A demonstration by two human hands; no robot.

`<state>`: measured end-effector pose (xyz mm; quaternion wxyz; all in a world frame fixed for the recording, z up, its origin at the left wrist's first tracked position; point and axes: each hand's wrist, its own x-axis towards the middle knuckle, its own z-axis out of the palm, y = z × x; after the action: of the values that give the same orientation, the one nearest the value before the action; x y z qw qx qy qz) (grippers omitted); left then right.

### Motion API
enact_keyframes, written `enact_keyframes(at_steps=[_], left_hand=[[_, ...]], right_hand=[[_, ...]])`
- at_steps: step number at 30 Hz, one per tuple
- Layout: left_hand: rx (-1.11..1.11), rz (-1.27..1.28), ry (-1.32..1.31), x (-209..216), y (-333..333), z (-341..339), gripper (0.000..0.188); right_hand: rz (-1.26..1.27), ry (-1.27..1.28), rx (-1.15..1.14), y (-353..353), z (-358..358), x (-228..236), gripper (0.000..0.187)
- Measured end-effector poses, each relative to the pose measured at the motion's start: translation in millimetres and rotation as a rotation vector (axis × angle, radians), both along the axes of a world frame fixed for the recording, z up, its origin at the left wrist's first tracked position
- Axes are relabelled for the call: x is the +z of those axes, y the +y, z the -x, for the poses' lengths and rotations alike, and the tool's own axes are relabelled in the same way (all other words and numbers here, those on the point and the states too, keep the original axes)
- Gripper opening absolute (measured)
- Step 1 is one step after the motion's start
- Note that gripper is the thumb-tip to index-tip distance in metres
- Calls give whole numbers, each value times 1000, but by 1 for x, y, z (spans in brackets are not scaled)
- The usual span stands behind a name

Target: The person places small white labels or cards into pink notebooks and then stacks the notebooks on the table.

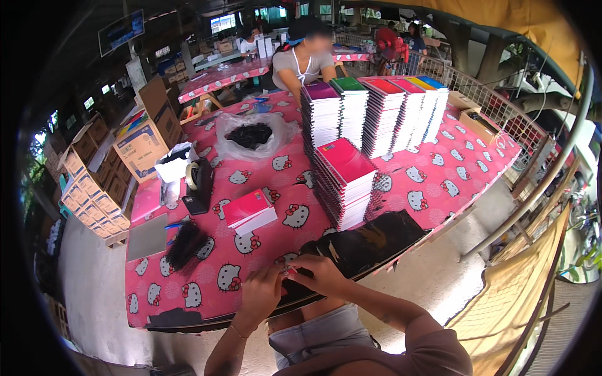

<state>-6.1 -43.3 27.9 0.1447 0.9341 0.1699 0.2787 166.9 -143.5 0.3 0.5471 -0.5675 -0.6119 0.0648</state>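
At the table's near edge my left hand (262,288) and my right hand (320,276) meet, fingers closed in a pinch. Between the fingertips is something small with a reddish tint, too small and covered to name. A worn black board (376,244) lies beside my right hand. Beyond it rises a tall stack of spiral notebooks with a bright pink cover (345,160). A short pile of pink-covered booklets (251,210) lies farther off, ahead of my left hand. To its left is a bundle of thin black strands (186,247), perhaps binding coils.
Tall notebook stacks with coloured covers (382,119) stand at the back right. A clear plastic bag of black material (251,135), a tape dispenser (197,185) and a white container (175,164) are farther left. Cartons (100,182) stand beyond the left edge. A co-worker (304,59) is across the table.
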Motion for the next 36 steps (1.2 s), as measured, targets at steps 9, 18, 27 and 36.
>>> enact_keyframes(at_steps=[9,18,27,36], left_hand=[[-33,56,61,1,2,-8,17],[-164,-292,-514,161,30,-87,26],[-442,-61,-456,84,60,-209,29],[-434,-48,-438,88,54,-205,29]], right_hand=[[-49,-163,-171,-5,5,-25,26],[-306,-132,-694,-54,-114,111,41],[26,269,-309,-25,-190,89,58],[86,245,-318,-28,-184,91,59]])
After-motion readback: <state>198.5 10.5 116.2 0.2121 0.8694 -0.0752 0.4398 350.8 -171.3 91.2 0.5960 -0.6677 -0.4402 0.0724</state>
